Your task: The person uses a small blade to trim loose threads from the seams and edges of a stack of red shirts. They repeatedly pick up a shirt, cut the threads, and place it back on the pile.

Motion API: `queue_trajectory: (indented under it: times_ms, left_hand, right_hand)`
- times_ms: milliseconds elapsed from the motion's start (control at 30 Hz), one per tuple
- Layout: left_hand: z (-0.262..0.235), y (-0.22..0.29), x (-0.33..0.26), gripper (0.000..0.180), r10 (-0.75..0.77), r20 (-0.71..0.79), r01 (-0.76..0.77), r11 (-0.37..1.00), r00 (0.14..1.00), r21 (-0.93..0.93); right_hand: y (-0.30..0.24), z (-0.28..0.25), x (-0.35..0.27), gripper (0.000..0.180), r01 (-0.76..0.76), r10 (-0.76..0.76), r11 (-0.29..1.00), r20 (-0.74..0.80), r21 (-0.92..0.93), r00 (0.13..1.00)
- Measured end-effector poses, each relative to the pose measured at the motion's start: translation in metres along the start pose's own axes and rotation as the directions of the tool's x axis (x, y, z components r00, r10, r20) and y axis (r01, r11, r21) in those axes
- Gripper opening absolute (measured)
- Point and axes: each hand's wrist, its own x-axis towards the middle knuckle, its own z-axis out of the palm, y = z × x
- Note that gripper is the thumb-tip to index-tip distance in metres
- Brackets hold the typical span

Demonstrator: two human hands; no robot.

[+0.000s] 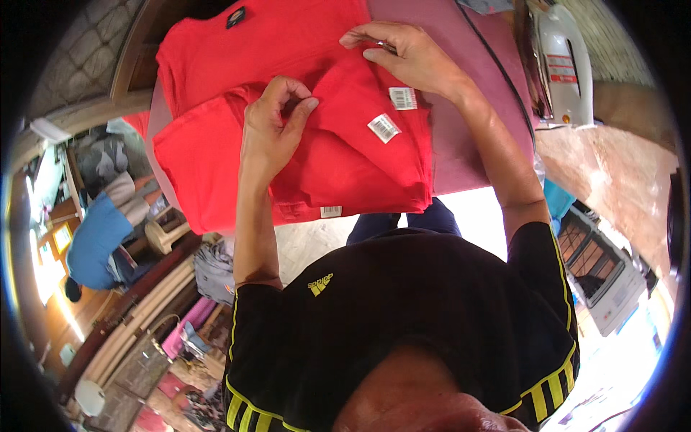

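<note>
Red garments (216,158), which look like T-shirts, lie in layers on a pink-covered table (471,155) before me. My left hand (273,129) rests over the middle of them, thumb and forefinger pinched together at a raised fold of red cloth. Farther off and to the right, my right hand (417,57) is curled around a small, shiny metal tool (386,47), perhaps thread snips; its tips are mostly hidden by the fingers. White printed labels (384,128) show on the red cloth below the right hand, with another label (331,212) at the near edge. A dark neck tag (235,17) shows on the farthest garment.
A white iron (565,65) stands upright past the table's right side. A black cord (493,54) runs along that side. Off to the left, a person in a blue top (101,237) bends over near a wooden stool (167,230). Long rolls (137,317) lie nearer.
</note>
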Motion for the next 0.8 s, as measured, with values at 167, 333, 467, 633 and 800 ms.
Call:
queue_trajectory:
  times_ms: [167,333,467,633,800]
  left_hand:
    - [0.010,-0.024,-0.035,0.019,-0.065,-0.133,0.071,0.997,0.989,0.040]
    - [0.021,-0.025,-0.043,0.024,0.144,-0.276,-0.049,0.945,0.950,0.322]
    - [0.031,-0.018,-0.039,0.026,0.250,-0.323,-0.185,0.958,0.913,0.218]
    - [0.047,-0.017,-0.031,0.030,0.141,-0.197,-0.111,0.982,0.970,0.155]
    - [0.056,-0.032,-0.018,0.016,0.224,-0.188,-0.160,0.939,0.956,0.304]
  right_hand:
    - [-0.003,0.012,0.007,0.034,0.029,-0.005,0.959,0.084,-0.281,0.996]
    - [-0.013,0.022,0.006,0.030,0.045,-0.069,0.944,-0.061,-0.326,0.996]
    - [-0.020,0.030,-0.010,0.027,0.016,-0.007,0.987,0.058,-0.158,0.998]
    - [-0.011,0.033,-0.017,0.024,-0.106,0.111,0.992,0.068,-0.070,0.992]
    - [0.007,0.028,-0.011,0.024,-0.137,0.136,0.991,0.143,0.000,0.980]
